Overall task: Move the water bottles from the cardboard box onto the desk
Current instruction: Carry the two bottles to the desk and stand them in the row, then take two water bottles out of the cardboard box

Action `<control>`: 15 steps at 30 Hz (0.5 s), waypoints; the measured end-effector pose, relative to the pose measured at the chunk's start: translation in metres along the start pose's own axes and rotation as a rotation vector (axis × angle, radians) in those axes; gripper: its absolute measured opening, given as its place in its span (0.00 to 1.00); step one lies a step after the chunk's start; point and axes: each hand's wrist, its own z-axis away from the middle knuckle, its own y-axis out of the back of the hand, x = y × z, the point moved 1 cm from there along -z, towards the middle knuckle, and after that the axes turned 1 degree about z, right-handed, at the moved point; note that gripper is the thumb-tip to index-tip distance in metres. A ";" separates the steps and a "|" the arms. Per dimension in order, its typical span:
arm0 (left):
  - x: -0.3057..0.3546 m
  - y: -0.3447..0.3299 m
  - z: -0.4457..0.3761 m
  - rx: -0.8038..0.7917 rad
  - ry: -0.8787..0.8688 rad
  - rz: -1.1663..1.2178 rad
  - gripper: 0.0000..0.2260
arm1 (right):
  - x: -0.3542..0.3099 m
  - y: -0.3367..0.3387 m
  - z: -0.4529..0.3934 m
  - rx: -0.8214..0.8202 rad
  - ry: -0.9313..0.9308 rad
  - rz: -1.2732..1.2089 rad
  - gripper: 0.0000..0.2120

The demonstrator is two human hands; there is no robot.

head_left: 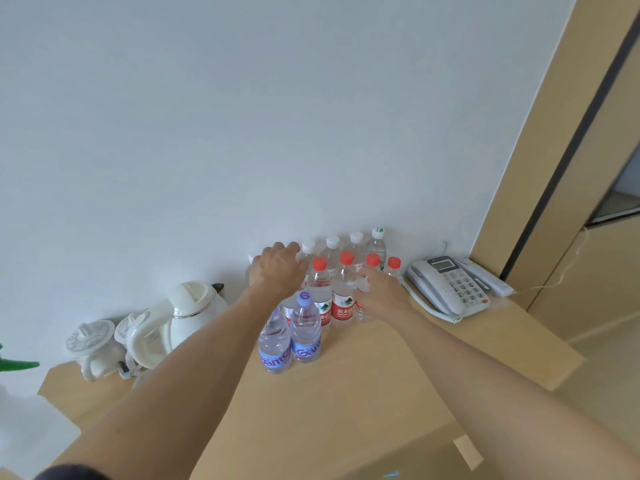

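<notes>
Water bottles stand in rows on the tan desk against the white wall: white-capped ones at the back, red-capped ones in the middle, two purple-labelled ones in front. My left hand reaches over the back left of the group, its fingers curled on a clear white-capped bottle that it mostly hides. My right hand is wrapped around a red-capped bottle in the middle row. A tan flap at the bottom edge may belong to the cardboard box.
Left of the bottles stand a white electric kettle and white teapots. To the right lies a grey desk phone with its cord. A wooden cabinet panel rises at the right. A green leaf shows at the far left.
</notes>
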 end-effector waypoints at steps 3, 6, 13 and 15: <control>0.020 -0.006 -0.003 -0.010 -0.056 0.012 0.18 | 0.011 0.013 0.009 0.027 -0.033 0.021 0.23; 0.042 -0.012 -0.003 -0.040 -0.125 0.006 0.19 | 0.023 0.026 0.019 0.049 -0.070 0.055 0.22; 0.097 -0.030 0.000 -0.064 -0.247 0.010 0.19 | 0.059 0.055 0.043 0.104 -0.179 0.107 0.20; 0.114 -0.035 0.003 -0.074 -0.285 0.011 0.20 | 0.072 0.064 0.051 0.106 -0.214 0.115 0.23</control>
